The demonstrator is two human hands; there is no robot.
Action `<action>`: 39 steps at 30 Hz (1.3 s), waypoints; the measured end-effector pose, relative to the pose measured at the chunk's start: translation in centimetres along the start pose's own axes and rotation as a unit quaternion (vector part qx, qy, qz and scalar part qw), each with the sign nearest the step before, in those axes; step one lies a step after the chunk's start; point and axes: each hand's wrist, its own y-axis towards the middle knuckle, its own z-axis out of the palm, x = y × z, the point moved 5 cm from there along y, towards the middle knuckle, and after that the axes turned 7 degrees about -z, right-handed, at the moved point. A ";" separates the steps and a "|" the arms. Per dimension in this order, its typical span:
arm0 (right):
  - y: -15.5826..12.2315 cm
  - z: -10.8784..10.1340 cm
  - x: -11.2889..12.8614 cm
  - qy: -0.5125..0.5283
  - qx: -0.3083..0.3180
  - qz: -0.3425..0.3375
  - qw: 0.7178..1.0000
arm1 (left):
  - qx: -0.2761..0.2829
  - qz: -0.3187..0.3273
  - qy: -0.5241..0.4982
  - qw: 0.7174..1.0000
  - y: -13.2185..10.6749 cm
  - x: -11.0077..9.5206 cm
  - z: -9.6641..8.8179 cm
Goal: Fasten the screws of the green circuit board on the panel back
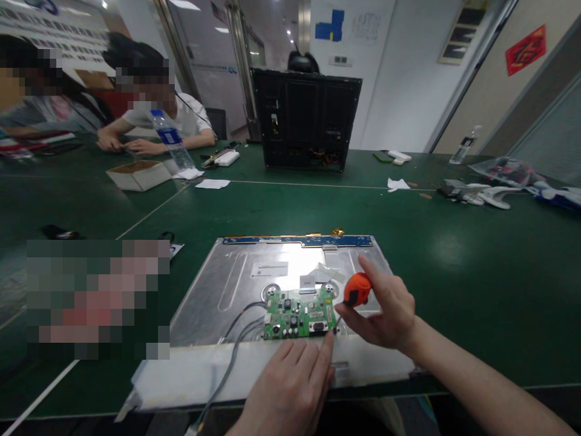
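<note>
A green circuit board lies on the silver metal back of a display panel. My right hand grips the orange and black handle of a screwdriver between thumb and fingers. Its shaft slants down to the board's lower right corner, where the tip is too small to make out. My left hand rests palm down on the panel's pale lower strip, fingers stretched out. Its index fingertip touches the board beside that same corner. Grey cables run from the board's left side toward the panel's near edge.
On the green table, a black monitor housing stands at the back. A white box and a tilted water bottle are at the left, near two seated people. Another bottle and white tools lie right.
</note>
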 end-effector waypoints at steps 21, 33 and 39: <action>0.1 0.1 0.0 0.042 -0.021 -0.022 0.999 | 0.006 0.000 0.007 1.000 0.0 0.0 0.1; -1.2 0.4 -0.4 0.109 -0.039 -0.010 0.993 | -0.007 -0.001 0.001 1.000 0.1 0.1 -0.3; 0.0 0.3 -0.2 0.084 -0.008 -0.016 0.996 | 0.000 -0.009 0.002 1.000 0.0 0.1 -0.1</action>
